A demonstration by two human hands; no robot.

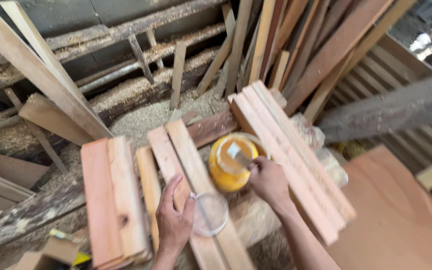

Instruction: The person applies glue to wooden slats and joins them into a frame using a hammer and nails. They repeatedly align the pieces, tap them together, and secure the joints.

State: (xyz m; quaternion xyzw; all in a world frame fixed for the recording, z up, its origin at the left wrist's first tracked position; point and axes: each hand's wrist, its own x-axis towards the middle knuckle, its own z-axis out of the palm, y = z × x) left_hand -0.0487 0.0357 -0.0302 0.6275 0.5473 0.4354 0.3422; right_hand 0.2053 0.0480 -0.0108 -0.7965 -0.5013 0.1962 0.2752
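Sawdust everywhere here: pale heaps of it [141,107] banked up beyond the fingertips, spilling over grey, weathered timber rails [126,32] at the back. Long reddish and tan wooden planks [296,45] lean upright in the far corner, well beyond both hands. Nearer in, short pinkish-red cut boards [111,195] lie side by side as a rough work surface, just left of the left fingers. A bundle of long pale slats [286,160] runs diagonally just right of the right knuckles, and a broad, smooth brown sheet of board [396,215] spreads out farther right.

Now the container: a squat yellow plastic jar [230,165], mouth open, sits on the boards right at the tips of the right fingers. It looks filled with yellow, but the blur hides what that is.

Right hand [268,180] is curled, fingers clenched on a thin tool with a flat, pale blade [235,151] that reaches over the jar's mouth. Left hand [173,220] lies on the boards with fingers spread and loose; its thumb and forefinger pinch the rim of a round clear plastic lid [211,214], which lies flat on the boards beside that thumb, just below the jar.
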